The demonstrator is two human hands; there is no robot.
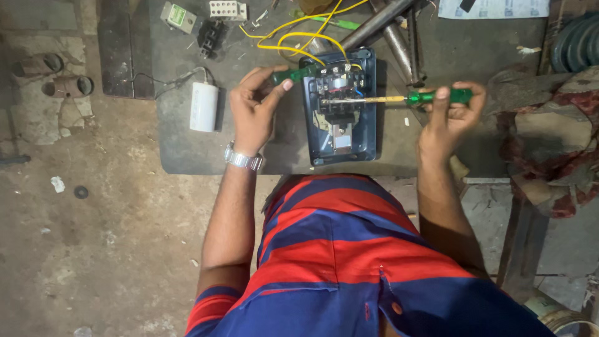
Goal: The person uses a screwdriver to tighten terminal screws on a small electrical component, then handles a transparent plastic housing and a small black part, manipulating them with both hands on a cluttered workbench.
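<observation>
Head view, looking straight down over a red-and-blue striped shirt (349, 256) at a dark bench (274, 150).

Blue switch box (340, 109) is lying open near the front edge of the bench, roughly centred between both hands. A black terminal block (340, 87) is sitting in its upper half, with yellow wires (293, 37) looping away from its top edge toward the back of the bench.

Right hand (452, 115) is gripping a green-handled screwdriver (399, 98), fingers (442, 97) curled and pressed round the handle. The shaft is lying level and pointing left, tip reaching into the terminal block; whether it is seated on a screw is hard to tell from here.

Left hand (253, 109), wearing a metal wristwatch (243, 159), is pinching a second green-handled tool (296, 73) between thumb and fingertips, just beside the box's upper left corner; its tip seems to be touching the box.

White cylindrical capacitor (204, 107) is lying on the bench left of the left hand, thin leads trailing off it. Small white and black electrical parts (212, 22) are sitting at the far edge. Metal pipes (387, 25) are slanting across behind the box. A reddish cloth bundle (549, 137) is resting at the right
</observation>
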